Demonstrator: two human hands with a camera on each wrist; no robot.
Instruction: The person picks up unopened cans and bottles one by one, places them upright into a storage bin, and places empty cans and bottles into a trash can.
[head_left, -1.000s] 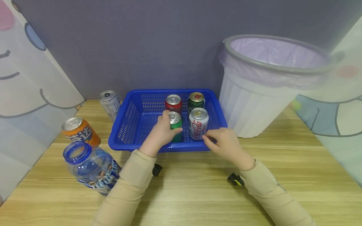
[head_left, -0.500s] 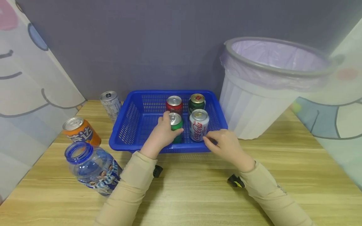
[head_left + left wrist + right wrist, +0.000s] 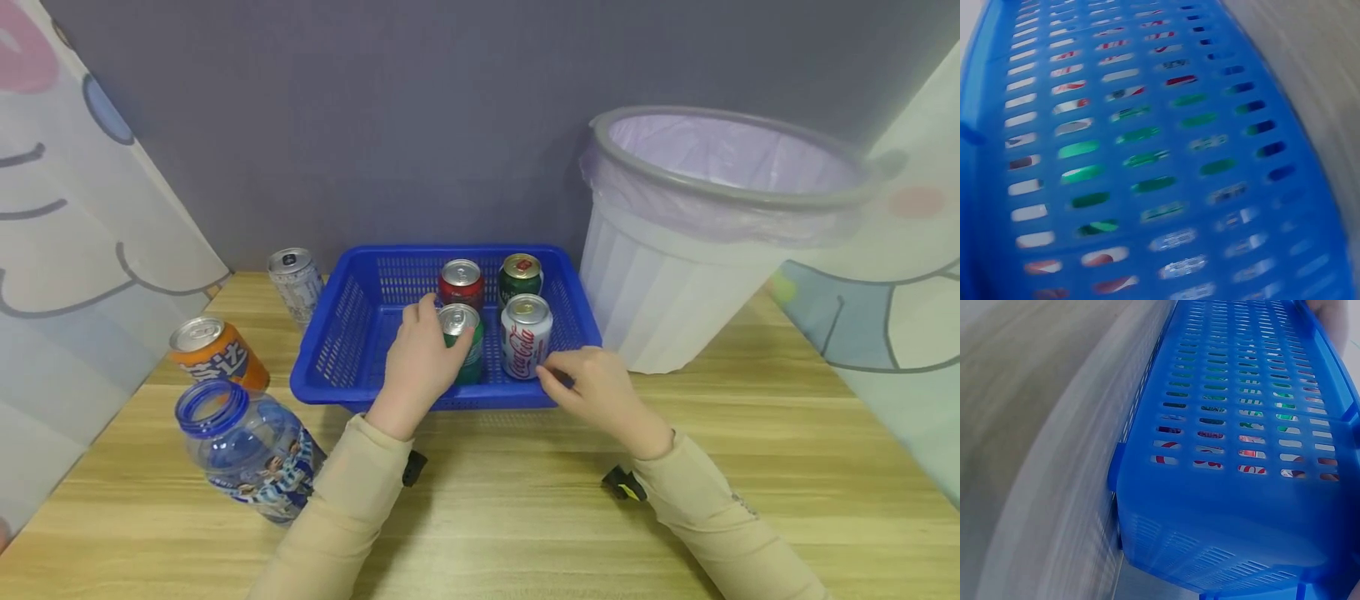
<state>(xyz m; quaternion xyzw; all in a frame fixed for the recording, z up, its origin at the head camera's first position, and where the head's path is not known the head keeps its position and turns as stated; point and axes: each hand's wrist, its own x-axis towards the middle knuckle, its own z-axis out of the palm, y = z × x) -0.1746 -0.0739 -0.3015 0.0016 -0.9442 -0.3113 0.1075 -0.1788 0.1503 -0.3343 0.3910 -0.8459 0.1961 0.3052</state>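
In the head view my left hand holds a green drink can, its thumb across the front. The can stands upright in a blue plastic basket. My right hand is at the basket's front right rim, fingers loosely curled, fingertips close to a white Coca-Cola can; contact cannot be told. Behind these stand a red can and a dark green can. The left wrist view meets the basket's slotted wall, hiding the hand; cans show through its slots and in the right wrist view.
Left of the basket are a white patterned can, an orange can and a clear plastic jar with a blue mouth. A white bin with a lilac liner stands at the right, close to the basket. A grey wall panel rises behind.
My left hand has shifted slightly left and turned, and more of the green can shows, its label now facing differently. The right hand stays in place. The whole view drifts a little downward.
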